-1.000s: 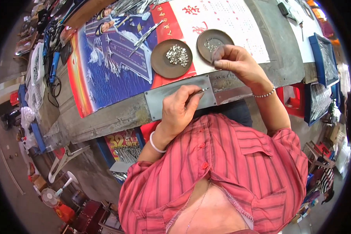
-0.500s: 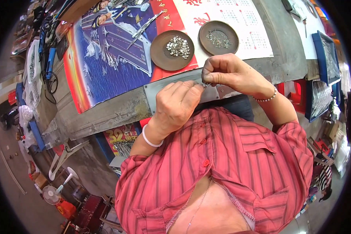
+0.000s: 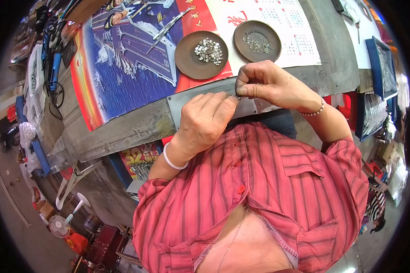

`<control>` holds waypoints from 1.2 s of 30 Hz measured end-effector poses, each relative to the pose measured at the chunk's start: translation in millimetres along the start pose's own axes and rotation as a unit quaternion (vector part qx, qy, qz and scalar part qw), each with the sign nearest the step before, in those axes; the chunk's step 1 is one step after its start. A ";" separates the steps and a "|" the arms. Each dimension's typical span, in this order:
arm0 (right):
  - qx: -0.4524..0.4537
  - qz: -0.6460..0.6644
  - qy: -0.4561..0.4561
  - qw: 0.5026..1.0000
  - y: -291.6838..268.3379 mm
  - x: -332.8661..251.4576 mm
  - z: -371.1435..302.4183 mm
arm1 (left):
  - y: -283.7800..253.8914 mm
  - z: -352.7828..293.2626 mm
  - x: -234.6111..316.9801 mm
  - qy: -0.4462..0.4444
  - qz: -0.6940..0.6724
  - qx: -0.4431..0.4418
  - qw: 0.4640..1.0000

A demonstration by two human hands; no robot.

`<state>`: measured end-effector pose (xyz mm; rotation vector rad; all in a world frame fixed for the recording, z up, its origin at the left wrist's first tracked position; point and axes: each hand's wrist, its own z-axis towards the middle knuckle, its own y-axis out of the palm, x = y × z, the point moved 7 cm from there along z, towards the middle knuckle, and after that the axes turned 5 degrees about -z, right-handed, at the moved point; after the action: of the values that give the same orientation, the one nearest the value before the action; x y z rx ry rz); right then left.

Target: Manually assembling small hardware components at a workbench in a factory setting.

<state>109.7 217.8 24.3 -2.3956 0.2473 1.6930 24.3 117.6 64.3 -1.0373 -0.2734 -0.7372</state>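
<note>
My left hand [image 3: 206,116] and my right hand [image 3: 271,86] meet fingertip to fingertip above the table's near edge. Both are closed in a pinch on a small silvery metal piece [image 3: 241,97], mostly covered by the fingers, so its kind does not show. Beyond my left hand stands a round brown dish [image 3: 185,58] with a heap of small shiny metal bits [image 3: 209,51]. A second brown dish [image 3: 274,38], just beyond my right hand, holds thin metal pins [image 3: 257,43]. Under the hands a grey metal plate [image 3: 248,108] lies along the edge.
Metal tweezers [image 3: 169,29] lie on the printed calendar sheet [image 3: 127,86] that covers the worktable [image 3: 118,141]. Pliers with blue handles [image 3: 56,70] and a dark cable lie at the left. Blue trays [image 3: 380,68] stand at the right, and a white fan [image 3: 59,226] on the lower left.
The hands keep their pinch in nearly the same place, drawn slightly closer together, with less of the metal piece showing. The table and dishes appear slightly higher in the view.
</note>
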 end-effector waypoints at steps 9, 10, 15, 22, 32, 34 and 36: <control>-0.009 -0.074 0.066 0.995 3.7 -2.0 -3.7 | 4.6 -6.7 -6.4 -0.010 -0.038 -0.003 0.999; 0.030 -0.162 -0.038 0.986 3.0 -13.4 -4.5 | 6.8 -7.5 -8.4 -0.022 -0.058 -0.016 0.998; 0.132 -0.298 -0.201 0.924 8.0 -40.3 -15.4 | 4.4 -6.8 -7.4 -0.022 -0.041 0.018 0.999; 0.146 -0.284 -0.192 0.928 13.8 -35.9 -24.3 | 4.2 -9.0 -8.8 -0.017 -0.092 -0.002 0.996; 0.107 -0.083 -0.096 0.986 13.1 -3.7 -14.6 | -1.5 -9.5 3.8 0.015 -0.007 0.021 1.000; 0.182 -0.365 -0.216 0.887 24.5 -38.1 -29.8 | 0.6 -11.4 -9.7 -0.031 -0.083 0.003 0.996; 0.239 -0.446 -0.294 0.811 34.3 -48.4 -33.1 | -1.7 -10.5 -10.8 -0.040 -0.087 0.014 0.995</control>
<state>115.3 177.2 78.5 -1.1879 -0.4378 1.5086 13.9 112.6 54.4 -1.0264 -0.4464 -0.8466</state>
